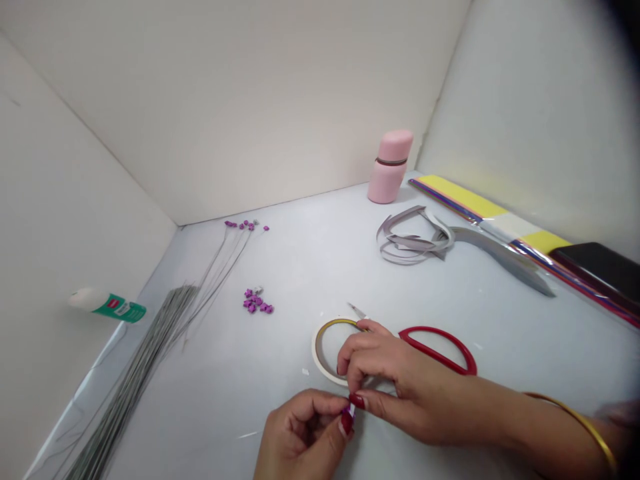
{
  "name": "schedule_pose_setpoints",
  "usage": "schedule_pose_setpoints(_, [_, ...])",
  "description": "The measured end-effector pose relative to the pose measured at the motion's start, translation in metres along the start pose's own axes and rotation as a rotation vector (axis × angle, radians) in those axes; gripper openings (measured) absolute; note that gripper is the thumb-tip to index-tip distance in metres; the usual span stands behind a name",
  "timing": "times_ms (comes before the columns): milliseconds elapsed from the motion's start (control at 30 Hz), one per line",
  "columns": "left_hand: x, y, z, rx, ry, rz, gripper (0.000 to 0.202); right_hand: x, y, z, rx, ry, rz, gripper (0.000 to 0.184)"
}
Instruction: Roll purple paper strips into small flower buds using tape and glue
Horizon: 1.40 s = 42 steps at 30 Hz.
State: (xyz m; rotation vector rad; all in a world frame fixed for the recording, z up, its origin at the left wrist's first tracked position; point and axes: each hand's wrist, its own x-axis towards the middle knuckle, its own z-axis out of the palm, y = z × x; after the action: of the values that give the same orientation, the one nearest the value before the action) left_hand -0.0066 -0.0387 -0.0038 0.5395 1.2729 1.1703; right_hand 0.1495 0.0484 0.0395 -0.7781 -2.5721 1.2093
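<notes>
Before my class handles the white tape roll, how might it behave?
Lying flat, the tape roll would probably slide rather than roll when pushed. Stood on its round edge, it might roll away. Its narrow ring and wide open centre suggest low weight.

The tabletop [300,267] is smooth with a soft sheen; on the right, a pack [515,230] shines in glossy clear plastic beside matt, papery strips [440,248], and the far bottle [388,180] looks satin-smooth; near, the tape roll [317,353] is matt, the scissor handle [471,362] smooth plastic, the bangle [581,420] polished metal; at left, the thin wires [137,373] look matt
</notes>
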Motion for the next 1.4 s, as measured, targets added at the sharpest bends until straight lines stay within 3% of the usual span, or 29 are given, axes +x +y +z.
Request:
schedule_pose_setpoints(400, [-0.001, 0.012, 0.003, -0.129, -0.027, -0.092, 0.019, 0.003, 0.002, 0.002, 0.055, -0.002, -0.001, 0.007])
schedule_pose_setpoints(700, [0.000, 0.009, 0.004, -0.170, -0.038, -0.048, 0.017, 0.001, 0.005, 0.004, 0.128, 0.005, 0.031, 0.006])
schedule_pose_setpoints(800, [0.000, 0.011, 0.003, -0.182, -0.030, -0.051, 0.019, 0.002, 0.005, 0.007, 0.188, 0.062, 0.055, 0.003])
schedule_pose_setpoints(933, [-0.001, 0.016, 0.002, -0.085, 0.043, -0.064, 0.021, 0.003, 0.007, 0.006, 0.311, 0.217, 0.143, 0.025])
schedule_pose_setpoints(1033, [-0.002, 0.016, 0.001, -0.040, 0.091, -0.040, 0.025, -0.006, 0.011, -0.004, 0.140, 0.269, 0.164, 0.021])
schedule_pose_setpoints(1100, [-0.001, 0.016, 0.002, -0.063, 0.122, -0.012, 0.028, -0.019, 0.016, -0.011, -0.092, 0.216, 0.211, 0.018])
schedule_pose_setpoints(1200, [0.000, 0.015, 0.003, -0.088, 0.178, 0.041, 0.032, -0.042, 0.025, -0.011, -0.367, 0.137, 0.298, 0.029])
schedule_pose_setpoints(1400, [-0.003, 0.016, 0.003, 0.002, 0.264, 0.098, 0.029, -0.059, 0.030, 0.003, -0.561, 0.160, 0.281, 0.046])
